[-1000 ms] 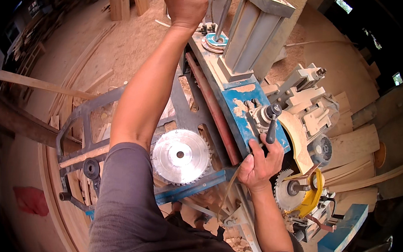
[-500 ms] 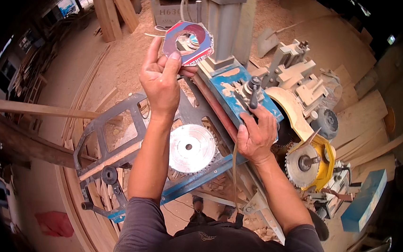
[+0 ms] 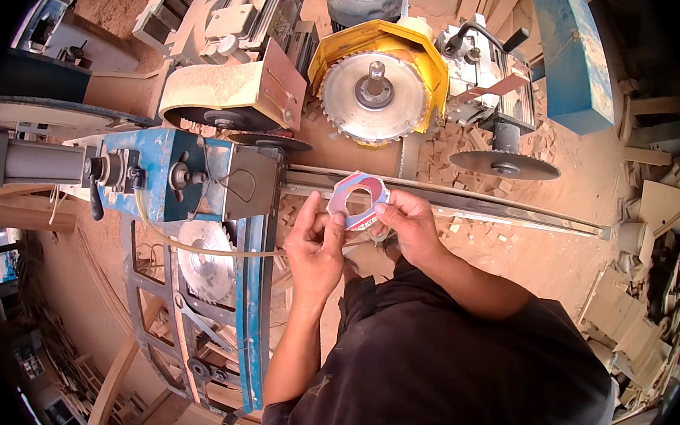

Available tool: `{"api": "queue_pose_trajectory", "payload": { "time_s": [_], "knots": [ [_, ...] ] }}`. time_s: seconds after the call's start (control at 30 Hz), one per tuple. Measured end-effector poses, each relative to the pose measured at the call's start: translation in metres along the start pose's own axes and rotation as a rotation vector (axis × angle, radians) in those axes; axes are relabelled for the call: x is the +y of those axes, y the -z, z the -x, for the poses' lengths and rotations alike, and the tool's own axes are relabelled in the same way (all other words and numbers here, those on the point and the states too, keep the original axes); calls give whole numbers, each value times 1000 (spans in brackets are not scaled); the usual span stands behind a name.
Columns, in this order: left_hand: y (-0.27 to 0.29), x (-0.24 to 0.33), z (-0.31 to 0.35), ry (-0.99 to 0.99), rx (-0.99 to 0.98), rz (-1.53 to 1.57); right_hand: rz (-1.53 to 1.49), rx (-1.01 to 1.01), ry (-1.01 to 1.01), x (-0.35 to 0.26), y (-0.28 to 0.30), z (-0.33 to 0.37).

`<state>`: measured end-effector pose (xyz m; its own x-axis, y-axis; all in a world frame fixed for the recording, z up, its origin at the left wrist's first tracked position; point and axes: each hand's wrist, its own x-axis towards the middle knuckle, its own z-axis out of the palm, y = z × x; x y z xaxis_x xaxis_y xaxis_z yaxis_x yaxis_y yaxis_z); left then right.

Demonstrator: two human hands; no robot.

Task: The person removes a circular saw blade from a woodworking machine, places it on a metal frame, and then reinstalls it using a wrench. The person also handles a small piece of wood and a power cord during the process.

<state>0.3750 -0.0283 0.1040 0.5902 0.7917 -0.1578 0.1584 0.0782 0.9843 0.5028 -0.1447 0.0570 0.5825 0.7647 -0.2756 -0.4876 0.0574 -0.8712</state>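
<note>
In front of my body I hold a flat blue-and-red ring (image 3: 339,199) with a large round hole and an angular outline, its exact kind unclear. My left hand (image 3: 317,251) is closed on its lower left edge, thumb on the near face. The thumb and fingers of my right hand (image 3: 411,226) pinch its right edge. A blue machine head (image 3: 155,172) with a black-handled lever is left of my hands. Below it, a loose round saw blade (image 3: 207,259) lies on a dark metal frame (image 3: 137,276). A spanner-like tool (image 3: 200,321) rests near the blade.
Beyond my hands runs a long metal rail (image 3: 484,206). Behind it stand a toothed saw blade (image 3: 341,93) in a yellow guard (image 3: 434,80) and another exposed blade (image 3: 483,164) on a motor. A hose (image 3: 185,246) crosses toward me. A blue box-like block (image 3: 575,63) and wood offcuts (image 3: 627,315) are at the right.
The view has swung right, toward the saw blades. My right hand has left the blue machine's lever and now grips the ring along with my left, which has lowered it toward my body.
</note>
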Motion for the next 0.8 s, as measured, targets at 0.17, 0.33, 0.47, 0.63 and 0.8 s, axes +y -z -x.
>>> {"api": "queue_pose_trajectory", "payload": {
  "time_s": [0.17, 0.33, 0.47, 0.63, 0.8],
  "knots": [
    [-52, -27, -97, -133, -44, -221, -152, 420, -30, 8, 74, -8],
    [-106, -55, -195, -233, -131, -543, -193, 493, -49, 16, 110, -6],
    [-141, -54, -228, -244, -214, -824, -195, 505, -50, 19, 126, -4],
    [-152, -75, -246, -309, -161, -844, -177, 542, -67, 24, 140, -1],
    [-150, -72, -257, -449, -176, -778, -170, 595, -117, 29, 150, 5]
  ]
}}
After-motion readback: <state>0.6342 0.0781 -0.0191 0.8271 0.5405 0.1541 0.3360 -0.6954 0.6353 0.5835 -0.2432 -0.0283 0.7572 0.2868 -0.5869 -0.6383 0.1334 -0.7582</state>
